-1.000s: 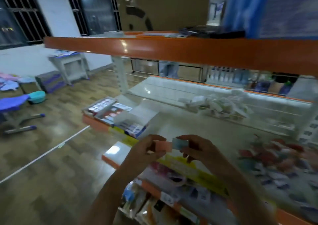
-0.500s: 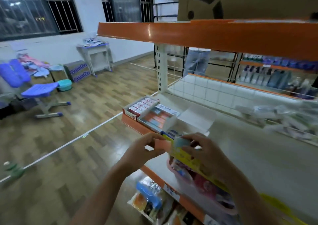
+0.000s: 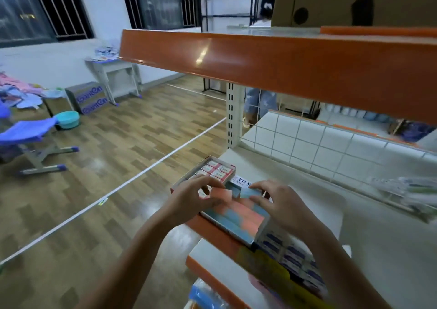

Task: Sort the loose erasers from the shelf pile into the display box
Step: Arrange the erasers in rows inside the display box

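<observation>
Hands over display box (image 3: 233, 223) at shelf edge: left hand (image 3: 189, 200) pinching pink eraser (image 3: 222, 194), right hand (image 3: 281, 204) blue eraser (image 3: 249, 193).

I'm in a stationery shop. Orange-edged shelves (image 3: 283, 65) stand at twelve o'clock, boxed erasers (image 3: 216, 170) displayed below; more racks (image 3: 227, 6) stand behind.

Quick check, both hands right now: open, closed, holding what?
Left hand: pinching a pink eraser over the display box.
Right hand: pinching a blue eraser over the same box.
</observation>
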`<state>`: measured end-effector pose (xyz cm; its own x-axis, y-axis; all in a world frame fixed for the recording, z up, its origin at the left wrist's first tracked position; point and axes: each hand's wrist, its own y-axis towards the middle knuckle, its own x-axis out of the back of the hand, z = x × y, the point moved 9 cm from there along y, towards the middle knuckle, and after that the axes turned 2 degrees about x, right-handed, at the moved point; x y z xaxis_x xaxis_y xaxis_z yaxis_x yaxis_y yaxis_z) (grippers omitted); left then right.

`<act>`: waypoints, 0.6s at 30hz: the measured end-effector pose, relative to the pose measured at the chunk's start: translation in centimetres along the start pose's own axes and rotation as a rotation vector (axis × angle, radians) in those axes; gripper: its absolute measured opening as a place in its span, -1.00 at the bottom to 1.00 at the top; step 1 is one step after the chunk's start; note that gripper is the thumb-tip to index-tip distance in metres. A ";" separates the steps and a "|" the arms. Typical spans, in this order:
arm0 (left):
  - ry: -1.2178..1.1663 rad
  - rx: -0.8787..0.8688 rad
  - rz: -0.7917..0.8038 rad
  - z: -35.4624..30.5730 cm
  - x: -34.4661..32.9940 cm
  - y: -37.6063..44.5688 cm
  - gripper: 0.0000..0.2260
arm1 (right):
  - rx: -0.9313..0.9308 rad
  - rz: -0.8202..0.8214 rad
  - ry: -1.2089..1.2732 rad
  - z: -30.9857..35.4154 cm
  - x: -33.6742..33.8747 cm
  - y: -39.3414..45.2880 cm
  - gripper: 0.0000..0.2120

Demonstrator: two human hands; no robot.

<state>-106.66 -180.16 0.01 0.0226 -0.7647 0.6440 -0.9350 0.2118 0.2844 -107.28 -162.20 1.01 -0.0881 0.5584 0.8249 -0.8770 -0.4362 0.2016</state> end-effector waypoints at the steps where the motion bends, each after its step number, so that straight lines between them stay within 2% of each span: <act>1: -0.004 -0.002 0.008 0.6 -0.1 0.6 -0.65 | -0.027 0.013 -0.032 -0.3 -0.4 0.5 -0.70; 7: -0.023 -0.045 0.084 2.6 -0.2 3.5 -0.68 | -0.171 0.054 -0.245 -1.5 -1.9 2.3 -0.69; 11: -0.071 -0.162 0.148 2.3 -0.1 5.1 -0.76 | -0.276 0.049 -0.333 -1.6 -2.6 3.1 -0.67; 18: -0.037 -0.304 0.376 2.9 -0.9 6.9 -0.79 | -0.439 -0.042 -0.406 -1.6 -3.3 2.8 -0.67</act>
<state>-114.15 -179.79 -0.68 -0.3146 -0.6211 0.7179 -0.7302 0.6415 0.2350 -110.17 -164.10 -1.99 0.0629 0.2171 0.9741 -0.9966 -0.0389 0.0730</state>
